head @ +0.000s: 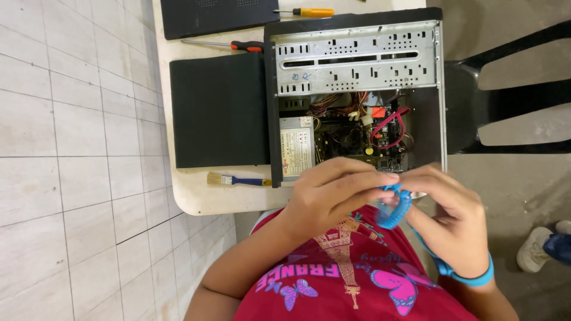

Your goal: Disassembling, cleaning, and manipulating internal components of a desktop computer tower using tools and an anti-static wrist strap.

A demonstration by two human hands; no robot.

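Head view: at lower centre, left hand (333, 193) and right hand (455, 220) both pinch the blue coiled cord (394, 208) of a wrist strap (473, 278); clipping it to the open PC case (357, 95) likely comes next.

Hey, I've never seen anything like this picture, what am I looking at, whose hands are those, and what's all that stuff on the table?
This is one view from a camera worn on a person's head, looking down. The left hand and right hand both hold a blue coiled cord that runs to a blue wrist strap on the right wrist. On the white table lies an open computer case, wiring exposed. Beside it lie a black side panel, a small paintbrush and two screwdrivers, one yellow-handled, one red-and-black-handled.
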